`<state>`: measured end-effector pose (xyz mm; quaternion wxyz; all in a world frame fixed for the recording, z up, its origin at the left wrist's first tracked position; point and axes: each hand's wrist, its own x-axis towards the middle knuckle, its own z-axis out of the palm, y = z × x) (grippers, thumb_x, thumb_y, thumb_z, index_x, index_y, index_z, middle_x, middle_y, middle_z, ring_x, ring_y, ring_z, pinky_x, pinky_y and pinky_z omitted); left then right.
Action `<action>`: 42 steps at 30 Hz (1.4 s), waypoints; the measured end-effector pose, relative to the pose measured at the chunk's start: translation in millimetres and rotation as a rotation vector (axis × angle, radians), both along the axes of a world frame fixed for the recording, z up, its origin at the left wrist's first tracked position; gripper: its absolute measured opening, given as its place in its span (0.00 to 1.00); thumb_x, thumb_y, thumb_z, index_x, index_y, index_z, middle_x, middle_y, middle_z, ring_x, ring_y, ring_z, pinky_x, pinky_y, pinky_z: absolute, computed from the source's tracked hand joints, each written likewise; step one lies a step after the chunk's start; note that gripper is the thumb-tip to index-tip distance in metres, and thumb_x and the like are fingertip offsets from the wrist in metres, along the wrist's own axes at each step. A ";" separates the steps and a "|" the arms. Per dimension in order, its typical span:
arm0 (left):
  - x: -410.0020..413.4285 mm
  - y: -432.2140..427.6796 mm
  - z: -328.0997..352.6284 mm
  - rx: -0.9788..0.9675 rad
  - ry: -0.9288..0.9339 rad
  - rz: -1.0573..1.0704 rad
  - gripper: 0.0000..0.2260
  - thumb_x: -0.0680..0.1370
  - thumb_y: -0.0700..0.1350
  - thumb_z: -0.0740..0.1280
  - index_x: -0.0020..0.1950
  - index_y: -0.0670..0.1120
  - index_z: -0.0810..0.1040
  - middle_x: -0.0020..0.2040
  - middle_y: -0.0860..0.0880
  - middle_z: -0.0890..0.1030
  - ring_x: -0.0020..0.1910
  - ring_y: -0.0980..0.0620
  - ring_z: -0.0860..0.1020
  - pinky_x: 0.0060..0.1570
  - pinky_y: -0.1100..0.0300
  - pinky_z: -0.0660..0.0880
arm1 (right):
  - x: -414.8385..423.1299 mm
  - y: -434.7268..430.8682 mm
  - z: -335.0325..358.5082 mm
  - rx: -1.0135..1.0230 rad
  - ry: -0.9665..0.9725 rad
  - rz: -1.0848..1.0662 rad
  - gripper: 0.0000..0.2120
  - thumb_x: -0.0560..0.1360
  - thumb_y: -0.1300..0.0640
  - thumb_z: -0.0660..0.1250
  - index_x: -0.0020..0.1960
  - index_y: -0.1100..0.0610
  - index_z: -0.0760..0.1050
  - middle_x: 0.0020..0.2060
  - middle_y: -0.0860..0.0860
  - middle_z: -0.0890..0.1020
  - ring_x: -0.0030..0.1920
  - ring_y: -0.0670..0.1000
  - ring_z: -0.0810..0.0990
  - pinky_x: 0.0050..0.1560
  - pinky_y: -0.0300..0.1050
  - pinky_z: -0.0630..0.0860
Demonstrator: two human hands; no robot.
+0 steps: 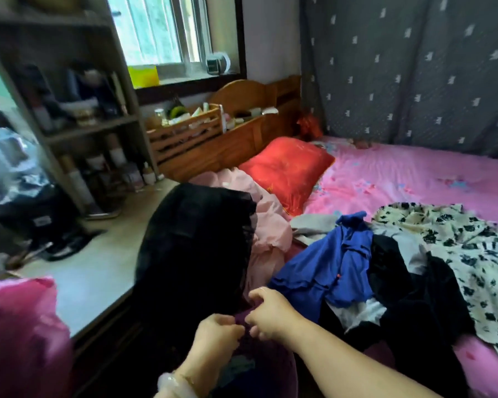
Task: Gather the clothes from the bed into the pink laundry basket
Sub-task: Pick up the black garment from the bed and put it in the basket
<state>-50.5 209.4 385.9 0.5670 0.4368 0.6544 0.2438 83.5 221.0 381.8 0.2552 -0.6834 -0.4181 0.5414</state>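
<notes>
Lower centre of frame: left hand (pixel 217 330) and right hand (pixel 268 313) meeting, fingers curling, both pinching a dark purple garment (pixel 243 318) at its edge. Black sheer garment (pixel 196 242) billowing just above the hands, blurred. Clothes heaping at centre right on the pink bed (pixel 414 179): blue top (pixel 334 262), black-and-cream floral piece (pixel 472 248), dark velvet item (pixel 408 300), pale pink fabric (pixel 268 231). Red pillow (pixel 288 170) lying at upper centre. Pink basket (pixel 18 334) sitting at lower left, blurred, well apart from the pile. Bracelet (pixel 176 383) showing on left wrist.
</notes>
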 end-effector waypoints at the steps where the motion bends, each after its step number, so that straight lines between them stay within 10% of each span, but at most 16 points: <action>1: -8.9 -3.4 18.2 -0.022 -0.005 -0.004 0.06 0.72 0.36 0.71 0.46 0.43 0.76 0.32 0.45 0.78 0.28 0.51 0.75 0.24 0.65 0.67 | -6.9 -1.1 19.3 -0.042 0.059 -0.019 0.24 0.75 0.65 0.61 0.69 0.51 0.65 0.36 0.53 0.75 0.26 0.49 0.73 0.27 0.41 0.68; 19: -9.3 140.0 169.9 0.063 0.058 0.262 0.07 0.75 0.39 0.69 0.52 0.45 0.76 0.40 0.46 0.79 0.35 0.53 0.77 0.33 0.62 0.74 | 14.0 191.9 130.8 -0.018 0.075 -0.079 0.19 0.75 0.70 0.61 0.64 0.57 0.70 0.44 0.55 0.78 0.35 0.53 0.78 0.33 0.45 0.76; 25: 5.7 182.9 150.0 -0.029 0.099 0.372 0.10 0.73 0.42 0.70 0.54 0.46 0.77 0.48 0.45 0.81 0.44 0.49 0.79 0.44 0.58 0.77 | 39.6 267.9 105.5 0.068 -0.301 0.101 0.27 0.69 0.60 0.70 0.67 0.54 0.72 0.63 0.58 0.76 0.60 0.59 0.77 0.62 0.51 0.75; 30: 2.1 188.8 136.4 -0.095 0.112 0.448 0.10 0.75 0.40 0.69 0.55 0.45 0.75 0.48 0.45 0.80 0.42 0.51 0.78 0.37 0.61 0.74 | 38.2 299.5 80.9 0.056 -0.393 0.183 0.39 0.70 0.49 0.74 0.75 0.55 0.61 0.69 0.60 0.67 0.69 0.61 0.68 0.68 0.51 0.65; 34: -8.6 184.1 132.4 -0.119 0.135 0.489 0.11 0.76 0.40 0.68 0.58 0.45 0.74 0.48 0.46 0.80 0.39 0.54 0.79 0.33 0.64 0.72 | 20.2 307.9 52.6 -0.035 -0.468 0.173 0.43 0.64 0.39 0.75 0.70 0.59 0.65 0.66 0.59 0.72 0.67 0.62 0.70 0.66 0.56 0.69; 38: -17.5 185.0 136.8 -0.120 0.122 0.517 0.11 0.75 0.39 0.67 0.58 0.44 0.74 0.45 0.46 0.80 0.36 0.55 0.78 0.34 0.63 0.72 | 19.8 321.1 49.7 0.091 -0.492 0.099 0.19 0.68 0.49 0.71 0.56 0.56 0.76 0.57 0.58 0.80 0.58 0.61 0.78 0.60 0.54 0.75; 42: -16.9 185.6 145.1 -0.117 0.093 0.525 0.11 0.75 0.38 0.67 0.57 0.42 0.74 0.45 0.45 0.80 0.35 0.54 0.76 0.31 0.63 0.71 | 25.8 320.1 56.5 0.203 -0.359 0.077 0.19 0.63 0.46 0.66 0.47 0.57 0.81 0.49 0.58 0.81 0.51 0.61 0.79 0.53 0.53 0.76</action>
